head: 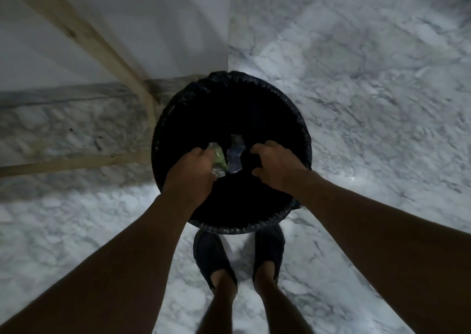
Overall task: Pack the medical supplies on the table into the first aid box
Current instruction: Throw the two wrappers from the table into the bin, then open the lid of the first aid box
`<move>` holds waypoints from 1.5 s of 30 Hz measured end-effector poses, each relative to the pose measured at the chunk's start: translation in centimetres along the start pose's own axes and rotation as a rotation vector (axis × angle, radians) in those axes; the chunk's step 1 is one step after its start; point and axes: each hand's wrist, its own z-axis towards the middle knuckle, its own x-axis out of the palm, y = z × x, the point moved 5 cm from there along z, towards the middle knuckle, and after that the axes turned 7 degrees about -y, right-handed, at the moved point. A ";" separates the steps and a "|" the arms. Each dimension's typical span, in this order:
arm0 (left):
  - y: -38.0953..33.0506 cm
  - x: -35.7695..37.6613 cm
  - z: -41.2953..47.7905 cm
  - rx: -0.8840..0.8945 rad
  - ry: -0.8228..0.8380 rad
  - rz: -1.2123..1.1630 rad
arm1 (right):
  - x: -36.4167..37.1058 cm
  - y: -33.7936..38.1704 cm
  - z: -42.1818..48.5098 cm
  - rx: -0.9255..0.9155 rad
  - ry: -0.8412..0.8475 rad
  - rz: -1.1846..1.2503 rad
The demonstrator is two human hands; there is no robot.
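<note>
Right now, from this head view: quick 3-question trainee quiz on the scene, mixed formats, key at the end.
1. True or false: both hands are over the bin.
2. Which hand holds crumpled wrappers? A) left hand B) right hand C) neither
3. Fill in: the bin is lined with a ____ bag.

Key: 1 true; 2 A; 3 black. The first aid box and the table top are not in view; the right hand looks curled, contents unclear.

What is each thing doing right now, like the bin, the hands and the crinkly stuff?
Bin: upright on the floor, lined with a black bag, open on top.
Left hand: over the bin, closed on crumpled wrappers.
Right hand: over the bin, fingers curled; cannot tell if it holds anything.
Pale scrap: between the hands, over the bin's opening.
</note>
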 end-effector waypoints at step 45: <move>1.2 -48.5 -62.7 -0.269 -1.081 0.261 | -27.8 44.9 -57.2 -0.653 -0.812 -0.217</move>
